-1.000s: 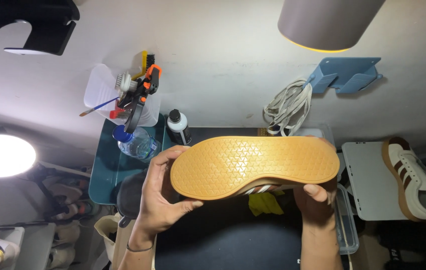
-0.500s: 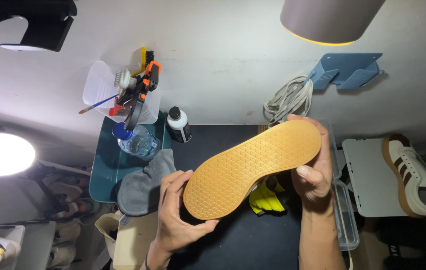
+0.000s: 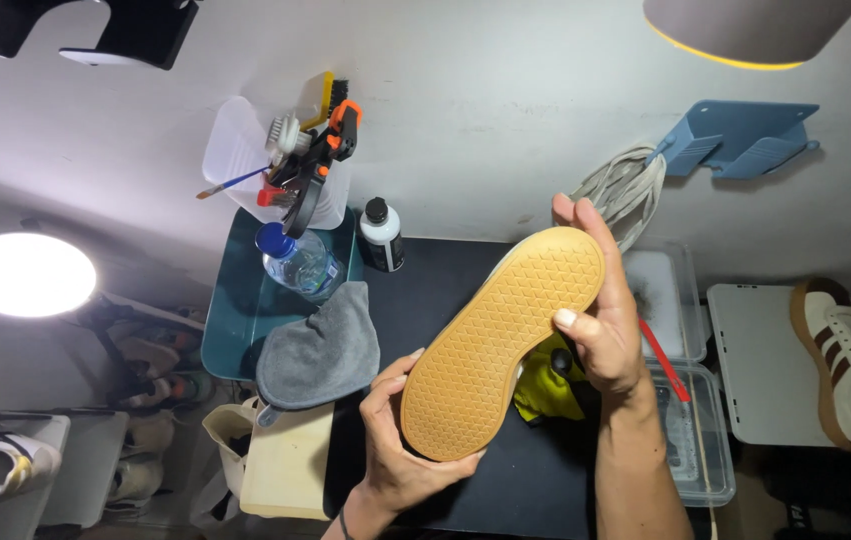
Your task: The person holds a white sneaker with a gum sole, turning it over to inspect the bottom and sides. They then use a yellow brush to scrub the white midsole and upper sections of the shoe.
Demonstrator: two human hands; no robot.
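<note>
We hold the tan gum-rubber-soled shoe (image 3: 500, 340) sole-up, tilted diagonally over the black work mat (image 3: 425, 280). The sole's patterned tread faces us and looks clean and dry; we see no brush or cloth in hand, so we judge this an inspection stage, with any cleaning of the upper not shown.

Left hand (image 3: 395, 450) cups the lower end of the shoe, fingers curled round its edge. Right hand (image 3: 600, 320) grips the upper end, thumb pressed on the sole, fingers wrapped behind. Both are closed on the shoe.

Left of the shoe: grey folded cloth (image 3: 320, 350), clear plastic water bottle (image 3: 295, 262), small black-capped bottle (image 3: 381, 236). Under it, a yellow rag (image 3: 545, 385). Far right, a white striped sneaker (image 3: 850, 360).
</note>
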